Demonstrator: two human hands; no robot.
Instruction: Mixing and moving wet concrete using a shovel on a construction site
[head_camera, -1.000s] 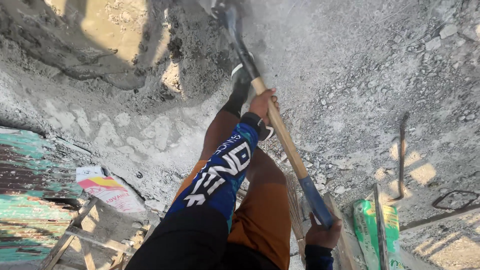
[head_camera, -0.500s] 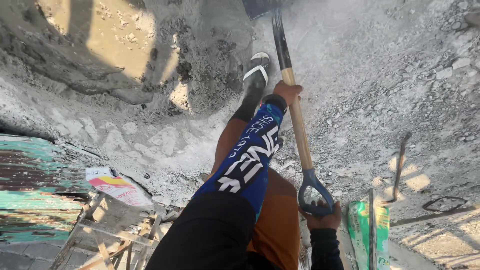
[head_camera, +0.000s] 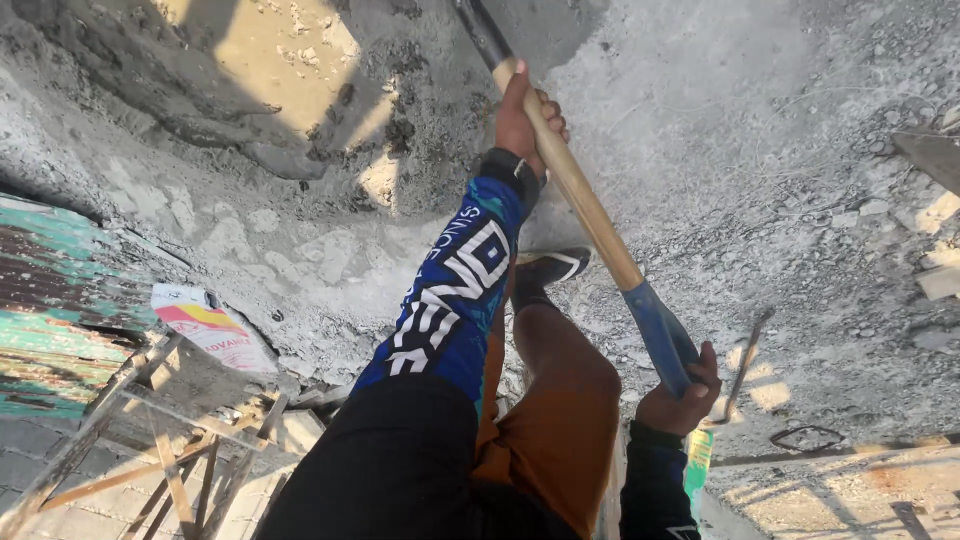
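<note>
Shovel (head_camera: 580, 205) held slanting over grey rubble (head_camera: 780, 180): our left hand (head_camera: 525, 115) grips its wooden shaft high up, our right hand (head_camera: 680, 395) closes around the blue handle beside our knee (head_camera: 570, 380).

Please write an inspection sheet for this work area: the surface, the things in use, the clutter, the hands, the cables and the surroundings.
Surface: grey ground of dust and rubble, part sunlit.
Things in use: shovel with wooden shaft and blue grip.
Clutter: bent metal rod, printed sack, wooden frame.
Hands: left hand grips the upper shaft; right hand holds the blue grip.
Cables: wire loop on the ground.
Surroundings: painted teal sheet at left; sandalled foot on the rubble.
</note>
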